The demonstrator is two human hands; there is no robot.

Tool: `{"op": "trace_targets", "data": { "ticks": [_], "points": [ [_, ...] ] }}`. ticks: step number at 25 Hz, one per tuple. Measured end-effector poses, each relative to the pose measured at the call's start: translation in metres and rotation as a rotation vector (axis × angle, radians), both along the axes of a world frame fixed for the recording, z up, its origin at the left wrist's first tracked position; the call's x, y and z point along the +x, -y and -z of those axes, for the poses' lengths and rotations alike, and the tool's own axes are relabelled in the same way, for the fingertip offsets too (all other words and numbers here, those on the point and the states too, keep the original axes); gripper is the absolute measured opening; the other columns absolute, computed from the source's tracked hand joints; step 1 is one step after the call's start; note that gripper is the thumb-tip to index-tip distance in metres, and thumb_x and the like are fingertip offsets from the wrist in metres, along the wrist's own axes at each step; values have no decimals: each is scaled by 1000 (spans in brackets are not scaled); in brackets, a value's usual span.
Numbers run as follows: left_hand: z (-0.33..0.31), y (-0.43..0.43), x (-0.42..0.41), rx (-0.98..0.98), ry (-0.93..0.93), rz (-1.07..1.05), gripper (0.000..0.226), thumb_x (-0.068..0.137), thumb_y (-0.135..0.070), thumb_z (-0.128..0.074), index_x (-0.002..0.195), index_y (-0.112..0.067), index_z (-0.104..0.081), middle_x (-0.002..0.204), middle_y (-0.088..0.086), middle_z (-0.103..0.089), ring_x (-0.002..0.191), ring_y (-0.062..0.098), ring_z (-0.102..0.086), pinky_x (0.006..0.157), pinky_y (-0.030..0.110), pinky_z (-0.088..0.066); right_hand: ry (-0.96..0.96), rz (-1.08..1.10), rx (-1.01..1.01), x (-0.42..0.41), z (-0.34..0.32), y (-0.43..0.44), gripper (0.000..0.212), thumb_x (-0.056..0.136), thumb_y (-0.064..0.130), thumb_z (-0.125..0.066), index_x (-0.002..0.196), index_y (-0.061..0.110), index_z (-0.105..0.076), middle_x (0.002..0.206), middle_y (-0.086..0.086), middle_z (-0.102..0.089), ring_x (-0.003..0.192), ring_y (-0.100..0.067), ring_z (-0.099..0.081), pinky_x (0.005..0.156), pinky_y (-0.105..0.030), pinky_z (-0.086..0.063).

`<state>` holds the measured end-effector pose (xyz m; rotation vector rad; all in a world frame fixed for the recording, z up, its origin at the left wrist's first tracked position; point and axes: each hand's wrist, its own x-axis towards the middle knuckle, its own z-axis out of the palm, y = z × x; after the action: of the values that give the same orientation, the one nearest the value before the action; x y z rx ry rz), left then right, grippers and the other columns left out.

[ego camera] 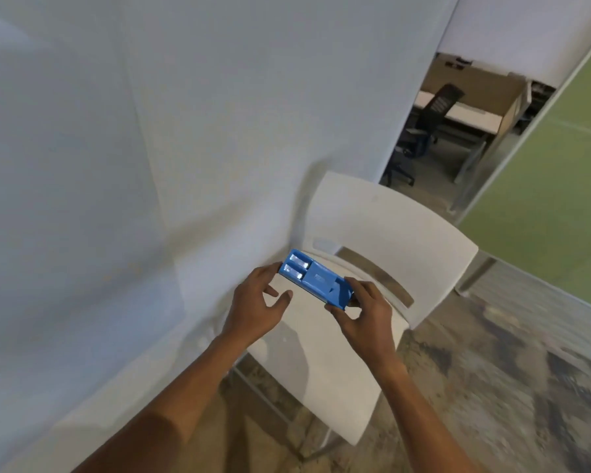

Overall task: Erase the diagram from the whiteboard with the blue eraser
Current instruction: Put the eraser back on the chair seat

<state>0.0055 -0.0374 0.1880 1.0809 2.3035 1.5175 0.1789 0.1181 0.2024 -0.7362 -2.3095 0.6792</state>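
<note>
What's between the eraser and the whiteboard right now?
Nothing visible. The left hand and right hand hold the blue eraser above the white chair, with bare whiteboard to its left. No diagram shows here.

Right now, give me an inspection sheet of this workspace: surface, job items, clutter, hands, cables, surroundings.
Surface: whiteboard, white panels with seams; no diagram on the part in view.
Job's things: blue eraser, held in the air above the seat of a white chair.
Clutter: nothing seen.
Hands: right hand pinches the eraser's right end; left hand curls its fingers at the left end, thumb apart from it.
Cables: nothing seen.
Surroundings: black office chair and desk beyond the opening; green panel at right; patterned carpet.
</note>
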Motion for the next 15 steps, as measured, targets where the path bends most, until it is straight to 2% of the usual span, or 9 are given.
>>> {"op": "trace_targets", "data": {
  "ticks": [2, 4, 7, 9, 12, 15],
  "points": [
    [35, -18, 11, -45, 63, -25, 66, 95, -22, -85, 156, -21, -58, 143, -12, -64, 91, 6, -70, 87, 18, -58, 43, 39, -63, 2, 36, -7, 63, 80, 24, -89, 135, 9, -62, 121, -8, -66, 100, -18, -64, 81, -36, -63],
    [67, -30, 23, -107, 138, -26, 71, 95, -21, -86, 157, -25, -53, 143, -19, -58, 93, 1, -67, 80, 6, -50, 77, 68, -116, 7, 67, -10, 61, 81, 25, -88, 135, 10, -62, 122, -7, -66, 102, -18, -64, 83, -35, -63],
    [114, -46, 31, -196, 242, -23, 73, 96, -12, -84, 158, -26, -48, 153, -10, -60, 105, 7, -65, 79, 3, -45, 140, 91, -190, 11, 113, -16, 59, 82, 23, -88, 134, 10, -63, 121, -8, -66, 100, -21, -65, 82, -37, -63],
    [140, -50, 31, -263, 270, -12, 73, 97, -8, -80, 159, -25, -47, 156, -4, -58, 110, 8, -62, 82, 9, -48, 202, 106, -231, 14, 139, -20, 60, 82, 21, -87, 135, 9, -62, 121, -9, -65, 100, -22, -65, 82, -40, -63],
    [177, -57, 31, -360, 314, 21, 76, 99, -7, -76, 165, -24, -42, 160, -3, -51, 113, 10, -58, 95, 23, -53, 282, 119, -289, 16, 175, -25, 59, 84, 19, -86, 136, 9, -60, 121, -10, -63, 104, -24, -65, 84, -39, -63],
    [203, -63, 36, -443, 324, 72, 85, 101, -9, -73, 172, -28, -30, 166, -5, -45, 118, 9, -55, 100, 27, -55, 325, 133, -313, 15, 200, -28, 58, 86, 18, -84, 137, 12, -60, 121, -10, -63, 109, -25, -64, 87, -37, -63]
  ]
}}
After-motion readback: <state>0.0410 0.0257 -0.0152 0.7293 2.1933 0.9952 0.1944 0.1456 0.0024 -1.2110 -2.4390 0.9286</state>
